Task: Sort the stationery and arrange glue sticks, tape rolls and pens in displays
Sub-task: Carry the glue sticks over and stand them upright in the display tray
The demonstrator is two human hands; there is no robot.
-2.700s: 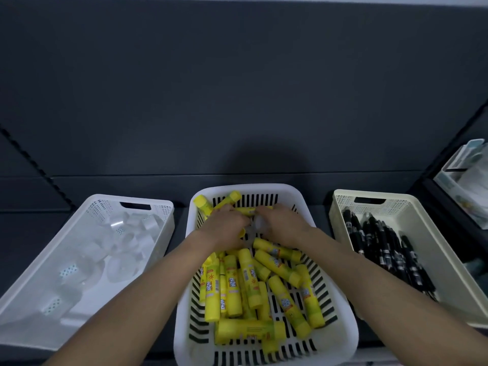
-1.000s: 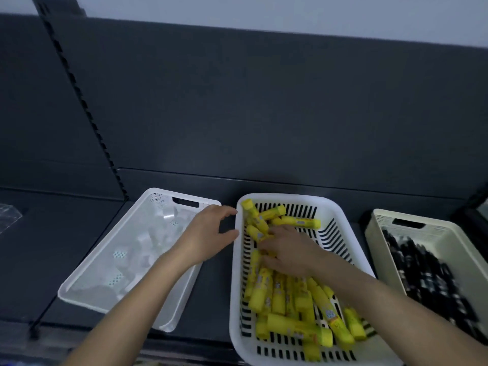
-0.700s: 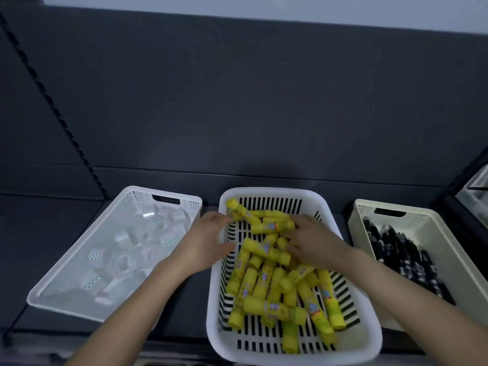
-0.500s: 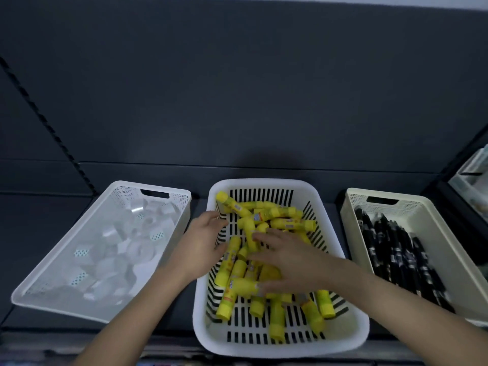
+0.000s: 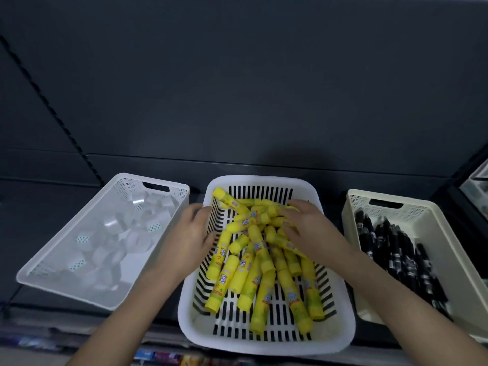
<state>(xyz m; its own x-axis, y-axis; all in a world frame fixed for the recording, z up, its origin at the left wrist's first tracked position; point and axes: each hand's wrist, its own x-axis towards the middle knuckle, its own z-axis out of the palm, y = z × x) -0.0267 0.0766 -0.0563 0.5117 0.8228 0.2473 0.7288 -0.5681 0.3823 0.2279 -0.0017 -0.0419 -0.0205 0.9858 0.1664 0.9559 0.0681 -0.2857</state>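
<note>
A white slotted basket (image 5: 264, 344) in the middle holds several yellow glue sticks (image 5: 253, 273) lying in a loose pile. My left hand (image 5: 188, 235) grips the basket's left wall, fingers outside and thumb inside. My right hand (image 5: 303, 227) rests on the far part of the pile with fingers spread over the sticks. To the left stands a white basket (image 5: 126, 184) with several clear tape rolls (image 5: 126, 233). On the right, a cream basket (image 5: 412, 210) holds several black pens (image 5: 396, 254).
All three baskets sit on a dark shelf with a dark back panel (image 5: 237, 88). A slotted upright (image 5: 52, 112) runs diagonally at the left. Another shelf bay (image 5: 475, 186) adjoins at the right. Colourful packages (image 5: 171, 357) show below the shelf's front edge.
My right hand moved from the middle of the pile to its far end, spreading the sticks toward me. My left hand stayed on the basket's left wall.
</note>
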